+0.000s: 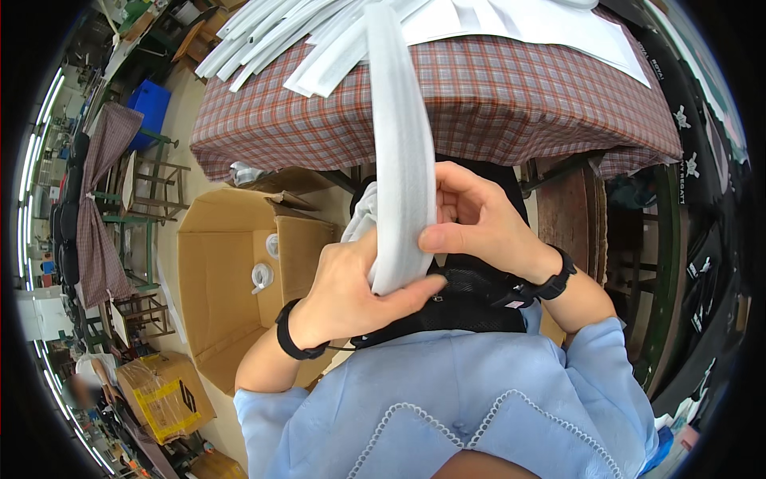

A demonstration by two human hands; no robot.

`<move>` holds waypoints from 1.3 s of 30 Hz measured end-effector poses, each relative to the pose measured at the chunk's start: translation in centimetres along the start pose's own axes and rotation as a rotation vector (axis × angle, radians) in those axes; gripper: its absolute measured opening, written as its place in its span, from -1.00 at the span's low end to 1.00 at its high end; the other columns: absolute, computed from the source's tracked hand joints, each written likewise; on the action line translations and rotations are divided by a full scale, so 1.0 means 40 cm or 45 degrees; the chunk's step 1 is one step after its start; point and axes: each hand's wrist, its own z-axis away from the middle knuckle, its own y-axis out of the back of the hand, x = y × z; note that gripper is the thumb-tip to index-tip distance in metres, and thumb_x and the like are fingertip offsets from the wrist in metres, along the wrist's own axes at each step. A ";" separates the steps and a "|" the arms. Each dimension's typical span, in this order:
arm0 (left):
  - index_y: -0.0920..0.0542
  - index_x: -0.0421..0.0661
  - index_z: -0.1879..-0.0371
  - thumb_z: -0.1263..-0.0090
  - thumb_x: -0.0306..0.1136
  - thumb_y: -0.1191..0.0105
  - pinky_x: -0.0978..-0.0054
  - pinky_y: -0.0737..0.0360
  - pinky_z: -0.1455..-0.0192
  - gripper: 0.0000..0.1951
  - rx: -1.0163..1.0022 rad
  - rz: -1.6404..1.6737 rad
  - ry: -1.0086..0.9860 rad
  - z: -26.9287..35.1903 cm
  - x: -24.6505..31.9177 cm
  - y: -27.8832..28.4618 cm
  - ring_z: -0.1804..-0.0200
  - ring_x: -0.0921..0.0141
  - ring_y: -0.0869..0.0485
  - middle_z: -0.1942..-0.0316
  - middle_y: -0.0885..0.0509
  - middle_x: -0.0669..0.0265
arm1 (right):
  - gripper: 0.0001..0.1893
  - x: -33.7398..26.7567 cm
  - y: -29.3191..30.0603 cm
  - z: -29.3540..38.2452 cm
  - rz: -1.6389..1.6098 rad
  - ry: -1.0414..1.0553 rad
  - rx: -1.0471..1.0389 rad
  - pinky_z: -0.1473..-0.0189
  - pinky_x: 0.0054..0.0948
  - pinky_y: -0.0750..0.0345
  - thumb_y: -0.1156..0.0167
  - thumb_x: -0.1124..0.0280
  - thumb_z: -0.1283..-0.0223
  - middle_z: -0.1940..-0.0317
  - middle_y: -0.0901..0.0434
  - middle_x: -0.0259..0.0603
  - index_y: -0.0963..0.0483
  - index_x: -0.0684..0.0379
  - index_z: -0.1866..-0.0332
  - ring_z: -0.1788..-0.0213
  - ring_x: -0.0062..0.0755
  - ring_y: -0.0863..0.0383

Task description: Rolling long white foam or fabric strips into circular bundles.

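A long white fabric strip [402, 155] runs from the table edge down to my lap, its lower end folded over. My left hand [353, 293] grips that folded end from below, thumb laid across the front. Higher on the strip's right edge, my right hand [473, 221] pinches it between thumb and fingers. Some bunched white material [362, 214] shows behind the strip, just above my left hand; what it joins to is hidden. On the table, a pile of similar white strips [281, 36] fans out towards me.
A plaid cloth [508, 78] covers the table, with white sheets [526, 30] at its right. Down to my left stands an opened cardboard box [221, 239] holding small white rolls [262, 276]. A taped carton [164, 395] and another person [96, 371] are farther left. Black printed fabric [694, 143] hangs at right.
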 end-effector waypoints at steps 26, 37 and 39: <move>-0.52 -0.04 0.17 -0.28 -0.28 0.03 0.38 -0.47 -0.25 -0.80 -0.347 -1.386 -1.320 0.027 -0.081 -0.026 -0.09 0.39 -0.57 0.01 -0.60 0.37 | -0.71 0.008 0.018 0.044 -0.100 -0.314 -0.022 0.04 -0.66 -0.43 -0.19 0.22 -0.38 0.21 -0.61 -0.44 -0.57 0.22 0.02 0.16 -0.74 -0.52; -0.54 -0.01 0.22 -0.33 -0.25 0.06 0.42 -0.40 -0.34 -0.83 -0.454 -1.610 -1.515 0.020 -0.074 -0.016 -0.17 0.40 -0.52 0.01 -0.62 0.44 | -0.58 0.042 0.064 0.059 -0.369 -0.679 -0.249 -0.20 -0.53 -0.41 -0.29 0.26 -0.28 -0.01 -0.64 -0.28 -0.51 0.25 -0.17 -0.07 -0.60 -0.55; -0.55 -0.02 0.18 -0.35 -0.24 0.07 0.40 -0.38 -0.36 -0.80 -0.515 -1.601 -1.552 0.022 -0.075 -0.020 -0.19 0.39 -0.51 -0.03 -0.62 0.43 | -0.57 0.036 0.065 0.056 -0.335 -0.718 -0.286 -0.23 -0.51 -0.40 -0.31 0.28 -0.26 -0.03 -0.64 -0.26 -0.51 0.26 -0.17 -0.08 -0.58 -0.56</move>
